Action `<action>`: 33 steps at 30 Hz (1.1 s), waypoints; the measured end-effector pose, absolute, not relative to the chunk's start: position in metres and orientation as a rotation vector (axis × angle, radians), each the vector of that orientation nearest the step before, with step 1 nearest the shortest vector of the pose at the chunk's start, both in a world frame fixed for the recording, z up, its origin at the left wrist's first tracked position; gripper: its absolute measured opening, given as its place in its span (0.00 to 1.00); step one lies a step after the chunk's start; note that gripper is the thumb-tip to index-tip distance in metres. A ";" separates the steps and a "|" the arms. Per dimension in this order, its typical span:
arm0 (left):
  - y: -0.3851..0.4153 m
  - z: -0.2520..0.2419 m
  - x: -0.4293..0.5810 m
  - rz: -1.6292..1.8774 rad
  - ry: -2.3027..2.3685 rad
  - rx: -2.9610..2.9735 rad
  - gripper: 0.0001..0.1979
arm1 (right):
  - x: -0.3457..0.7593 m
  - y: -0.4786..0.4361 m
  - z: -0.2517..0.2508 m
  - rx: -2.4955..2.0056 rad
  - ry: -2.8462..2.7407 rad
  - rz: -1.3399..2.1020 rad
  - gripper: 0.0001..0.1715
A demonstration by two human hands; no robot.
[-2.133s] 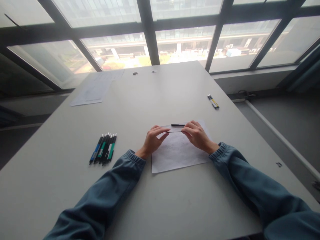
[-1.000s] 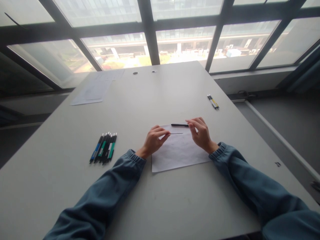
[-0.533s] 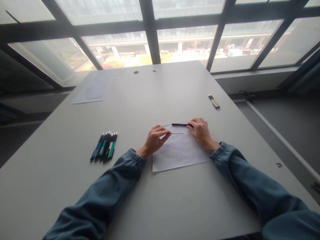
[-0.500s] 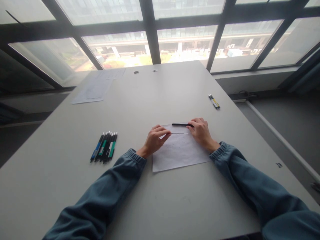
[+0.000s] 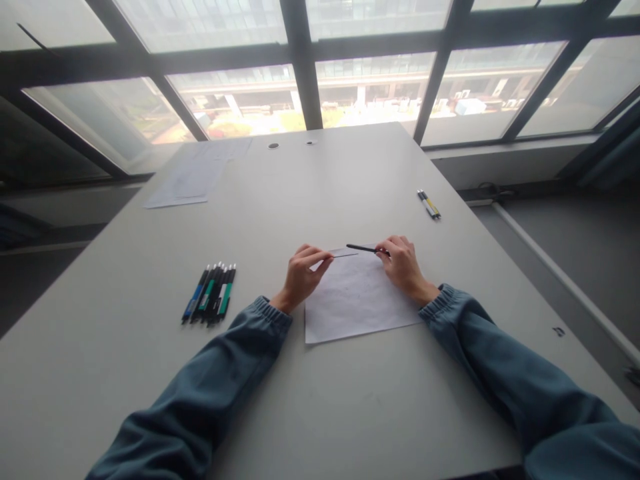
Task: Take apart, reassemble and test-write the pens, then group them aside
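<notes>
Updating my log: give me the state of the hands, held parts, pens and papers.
Left hand: pinching.
Right hand: gripping.
Thin dark straight rod: pinched at one end.
Slim black cylindrical tube: held near one end.
White paper sheet: lying on table.
Black pens with blue, green, white sections: lying clustered.
Black pens with yellow, white sections: lying together.
White papers, far left: lying overlapped.

The rod (image 5: 346, 255) is left of the pen (image 5: 361, 248) above the paper (image 5: 357, 303), other pens (image 5: 206, 295) farther left.

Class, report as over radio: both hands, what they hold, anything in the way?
Left hand: pinching thin rod. Right hand: gripping black barrel. Paper beneath; pens lie left, off the paper, not between hands.
</notes>
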State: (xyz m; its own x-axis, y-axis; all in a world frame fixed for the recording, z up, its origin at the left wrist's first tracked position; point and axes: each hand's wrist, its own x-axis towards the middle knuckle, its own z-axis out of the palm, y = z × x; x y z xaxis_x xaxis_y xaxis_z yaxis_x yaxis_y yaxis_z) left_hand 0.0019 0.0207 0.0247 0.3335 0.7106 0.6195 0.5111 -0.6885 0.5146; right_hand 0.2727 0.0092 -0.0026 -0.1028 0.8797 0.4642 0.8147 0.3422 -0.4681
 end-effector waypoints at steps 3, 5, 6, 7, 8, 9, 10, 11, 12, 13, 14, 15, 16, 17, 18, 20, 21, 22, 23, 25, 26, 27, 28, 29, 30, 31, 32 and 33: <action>0.026 0.025 -0.005 1.377 1.264 2.280 0.09 | 0.273 0.008 0.000 -1.508 -1.811 0.104 0.06; 0.030 0.024 -0.008 1.409 1.332 2.239 0.09 | 0.273 0.007 0.002 -1.523 -1.762 0.087 0.06; 0.031 0.023 -0.009 1.417 1.352 2.228 0.09 | 0.273 0.007 0.003 -1.526 -1.746 0.077 0.06; 0.032 0.022 -0.010 1.418 1.366 2.223 0.09 | 0.273 0.007 0.003 -1.525 -1.737 0.070 0.06; 0.032 0.021 -0.011 1.419 1.372 2.222 0.09 | 0.273 0.006 0.004 -1.523 -1.732 0.066 0.06; 0.033 0.020 -0.011 1.420 1.375 2.223 0.09 | 0.273 0.006 0.004 -1.520 -1.730 0.064 0.06; 0.033 0.020 -0.010 1.420 1.375 2.227 0.09 | 0.273 0.006 0.004 -1.516 -1.729 0.063 0.06; 0.033 0.019 -0.010 1.419 1.371 2.230 0.08 | 0.273 0.006 0.004 -1.513 -1.728 0.062 0.06; 0.033 0.019 -0.010 1.418 1.366 2.234 0.08 | 0.273 0.006 0.004 -1.510 -1.729 0.063 0.06; 0.032 0.019 -0.009 1.416 1.359 2.238 0.08 | 0.273 0.007 0.004 -1.507 -1.731 0.063 0.06; 0.032 0.019 -0.009 1.411 1.354 2.242 0.08 | 0.273 0.007 0.004 -1.505 -1.732 0.063 0.06; 0.032 0.019 -0.008 1.405 1.349 2.246 0.08 | 0.273 0.007 0.003 -1.503 -1.735 0.062 0.06; 0.032 0.019 -0.008 1.397 1.344 2.250 0.08 | 0.273 0.007 0.003 -1.502 -1.737 0.058 0.06; 0.032 0.018 -0.008 1.389 1.339 2.253 0.08 | 0.273 0.007 0.002 -1.499 -1.739 0.052 0.06; 0.032 0.018 -0.008 1.379 1.333 2.257 0.08 | 0.273 0.007 0.002 -1.496 -1.740 0.043 0.06; 0.032 0.016 -0.008 1.358 1.326 2.264 0.08 | 0.273 0.007 0.002 -1.492 -1.748 0.026 0.07; 0.032 0.016 -0.008 1.347 1.322 2.273 0.08 | 0.273 0.007 0.003 -1.491 -1.753 0.018 0.07; 0.033 0.015 -0.008 1.335 1.320 2.286 0.09 | 0.273 0.006 0.003 -1.492 -1.760 0.006 0.07; 0.033 0.015 -0.008 1.321 1.316 2.305 0.08 | 0.273 0.006 0.004 -1.493 -1.768 -0.007 0.08; 0.033 0.014 -0.008 1.288 1.306 2.359 0.09 | 0.272 0.005 0.005 -1.495 -1.788 -0.034 0.08; 0.033 0.014 -0.007 1.269 1.297 2.389 0.09 | 0.271 0.005 0.006 -1.494 -1.800 -0.043 0.09; 0.033 0.014 -0.007 1.254 1.288 2.417 0.09 | 0.271 0.004 0.006 -1.490 -1.813 -0.045 0.09; 0.033 0.013 -0.006 1.244 1.278 2.443 0.09 | 0.270 0.004 0.006 -1.481 -1.827 -0.041 0.09; 0.032 0.013 -0.006 1.234 1.267 2.466 0.09 | 0.270 0.003 0.007 -1.467 -1.843 -0.030 0.09; 0.032 0.013 -0.005 1.229 1.255 2.483 0.09 | 0.269 0.003 0.007 -1.449 -1.857 -0.016 0.09; 0.031 0.013 -0.004 1.225 1.243 2.496 0.09 | 0.269 0.003 0.007 -1.428 -1.872 -0.001 0.09; 0.031 0.013 -0.004 1.221 1.230 2.505 0.09 | 0.269 0.003 0.007 -1.404 -1.887 0.016 0.09; 0.030 0.013 -0.003 1.218 1.221 2.510 0.09 | 0.269 0.003 0.007 -1.383 -1.902 0.033 0.09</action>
